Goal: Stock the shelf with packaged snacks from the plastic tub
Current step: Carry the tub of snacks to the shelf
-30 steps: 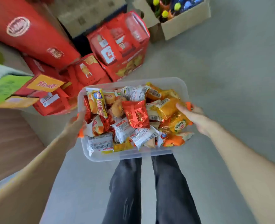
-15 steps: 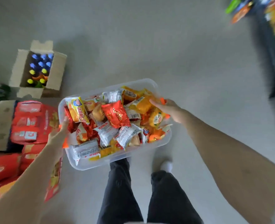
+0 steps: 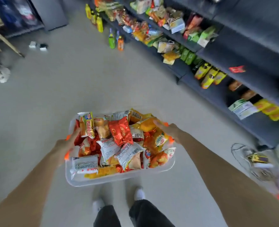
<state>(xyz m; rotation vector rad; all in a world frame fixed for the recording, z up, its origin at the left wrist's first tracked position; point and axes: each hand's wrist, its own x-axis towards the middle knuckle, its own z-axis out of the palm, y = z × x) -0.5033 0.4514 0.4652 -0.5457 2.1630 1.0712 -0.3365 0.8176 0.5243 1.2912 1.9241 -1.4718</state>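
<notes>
A clear plastic tub (image 3: 119, 178) with orange handles hangs in front of me at waist height, heaped with packaged snacks (image 3: 120, 136) in red, orange, yellow and white wrappers. My left hand (image 3: 66, 145) grips the tub's left handle. My right hand (image 3: 168, 130) grips the right handle, fingers over the rim. A dark multi-tier shelf (image 3: 243, 51) runs along the right side, partly filled with green, yellow and orange packets. The frame is motion-blurred.
Drink bottles (image 3: 115, 40) stand on the grey floor near the shelf's far end. A coiled cable with small items (image 3: 253, 159) lies on the floor at the right. A dark cabinet (image 3: 17, 15) stands at the far left. My legs and white shoes show below the tub.
My view has swung right, away from the red cartons and the cardboard box, onto the shelf. The tub stays held in both hands and I have stepped forward.
</notes>
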